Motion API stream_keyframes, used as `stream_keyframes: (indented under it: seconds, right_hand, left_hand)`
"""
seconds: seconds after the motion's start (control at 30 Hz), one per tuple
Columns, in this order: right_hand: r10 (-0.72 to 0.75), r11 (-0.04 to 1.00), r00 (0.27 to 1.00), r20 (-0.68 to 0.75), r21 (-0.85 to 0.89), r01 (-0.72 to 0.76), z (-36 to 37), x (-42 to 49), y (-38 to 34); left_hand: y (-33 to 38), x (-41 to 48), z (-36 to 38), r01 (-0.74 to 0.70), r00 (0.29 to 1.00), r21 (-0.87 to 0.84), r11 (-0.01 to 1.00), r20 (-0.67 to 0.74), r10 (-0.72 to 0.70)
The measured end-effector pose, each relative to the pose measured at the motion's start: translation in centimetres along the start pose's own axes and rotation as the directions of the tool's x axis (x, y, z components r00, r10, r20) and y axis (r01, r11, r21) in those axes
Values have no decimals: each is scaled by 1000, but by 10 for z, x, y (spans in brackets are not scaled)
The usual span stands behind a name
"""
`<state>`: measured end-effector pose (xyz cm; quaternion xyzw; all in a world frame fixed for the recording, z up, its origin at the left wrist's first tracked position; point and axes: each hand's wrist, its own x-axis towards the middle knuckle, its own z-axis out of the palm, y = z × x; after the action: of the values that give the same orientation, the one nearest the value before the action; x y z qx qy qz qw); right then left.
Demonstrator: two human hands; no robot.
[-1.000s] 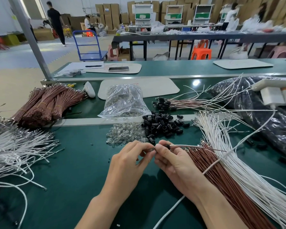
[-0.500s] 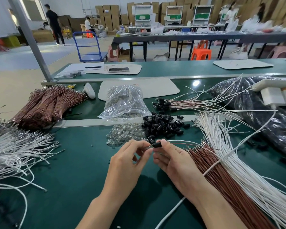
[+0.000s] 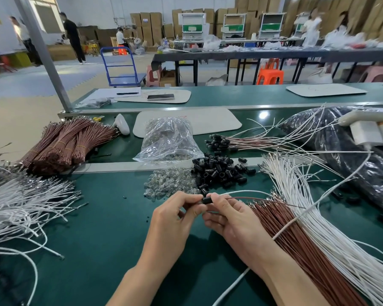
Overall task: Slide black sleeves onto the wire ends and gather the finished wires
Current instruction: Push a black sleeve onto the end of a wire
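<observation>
My left hand [image 3: 175,219] and my right hand [image 3: 228,219] meet over the green table [image 3: 102,235]. Between their fingertips sits one black sleeve [image 3: 206,200], pinched by the left thumb and forefinger. My right hand pinches a brown wire [image 3: 252,198] and a white wire [image 3: 243,191] that run off to the right from the sleeve. A heap of loose black sleeves [image 3: 219,171] lies just beyond the hands. Wires with sleeves on their ends [image 3: 234,143] lie gathered further back.
Clear glass bulbs [image 3: 168,184] lie left of the sleeve heap, a plastic bag [image 3: 167,142] behind them. Brown wires [image 3: 296,237] and white wires [image 3: 318,217] fan out on the right. Bundled brown wires [image 3: 62,144] and loose white wires [image 3: 20,202] lie left. A black bag [image 3: 352,155] sits right.
The sleeve has come into plain view between my fingertips, and both hands have shifted slightly away from me, toward the sleeve heap. The two wires trail right as before.
</observation>
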<state>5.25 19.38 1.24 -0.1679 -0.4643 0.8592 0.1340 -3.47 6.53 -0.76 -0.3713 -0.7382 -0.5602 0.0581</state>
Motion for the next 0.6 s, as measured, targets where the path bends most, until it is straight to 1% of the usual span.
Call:
stream_keyframes:
  seconds: [0.13, 0.23, 0.27, 0.33, 0.4, 0.47, 0.6]
  right_hand:
    - [-81, 996, 992, -97, 41, 85, -1, 0, 2]
    - [-125, 991, 980, -154, 19, 129, -2, 1, 2]
    - [-133, 990, 977, -169, 11, 137, -2, 1, 3]
    - [-167, 986, 967, -192, -29, 164, -1, 1, 4]
    - [-210, 975, 959, -190, -110, 191, 2, 0, 6]
    - [-237, 962, 957, -166, -180, 207, 4, -2, 7]
    - [-249, 957, 953, -169, -195, 216, 5, -2, 8]
  left_hand:
    - [1, 1, -2, 20, 1000, 3, 1000, 9, -20]
    - [1, 1, -2, 72, 996, 15, 997, 48, -73]
    - [0, 1, -2, 89, 993, 42, 995, 75, -92]
    - [-1, 2, -2, 95, 985, 149, 984, 128, -115]
    - [1, 1, -1, 64, 982, 273, 960, 155, -110]
    - [4, 0, 1, 42, 979, 361, 931, 172, -111]
    - [7, 0, 4, 77, 975, 433, 898, 157, -159]
